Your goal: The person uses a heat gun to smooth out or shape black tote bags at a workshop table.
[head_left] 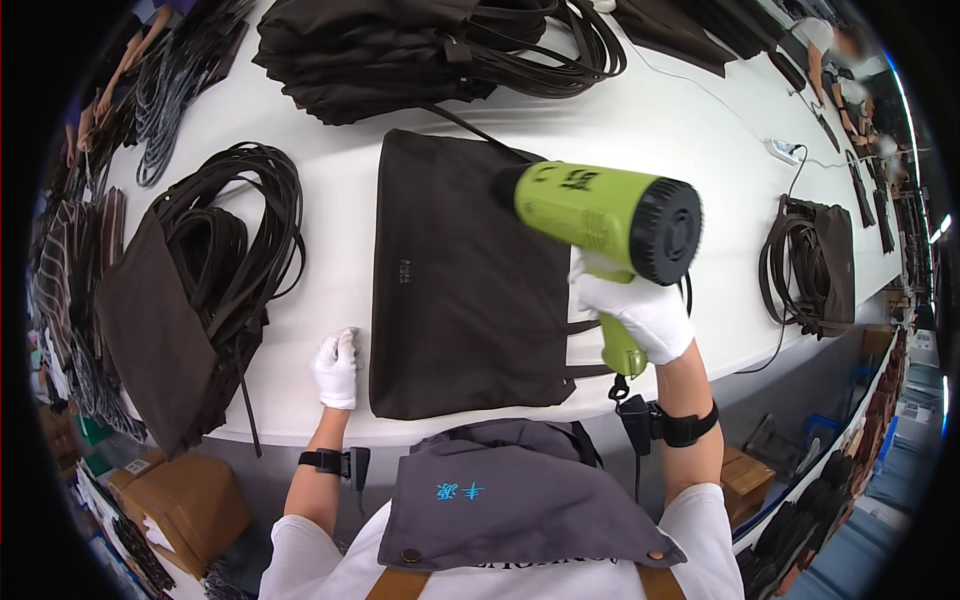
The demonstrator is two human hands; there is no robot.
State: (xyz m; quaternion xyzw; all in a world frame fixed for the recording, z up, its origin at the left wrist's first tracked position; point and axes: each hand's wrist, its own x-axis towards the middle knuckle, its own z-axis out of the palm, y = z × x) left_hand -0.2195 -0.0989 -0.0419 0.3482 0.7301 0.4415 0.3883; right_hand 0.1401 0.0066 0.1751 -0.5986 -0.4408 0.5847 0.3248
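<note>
My right hand (640, 310), in a white glove, grips a green hot-air gun (590, 210) with a black rear cap, held over the right part of a dark brown tote bag (460, 280). The gun's black nozzle points left over the bag. The bag lies flat, with straps out to its right. My left hand (335, 370), also gloved, is closed beside the bag's lower left edge, with nothing seen in it.
The white table (330, 170) bears piles of dark bags (390, 50) at the back, left (160, 320) and right (820, 265), plus a power strip (782, 150). Other people (815, 50) are at the upper sides. Cardboard boxes (190, 510) stand below the table.
</note>
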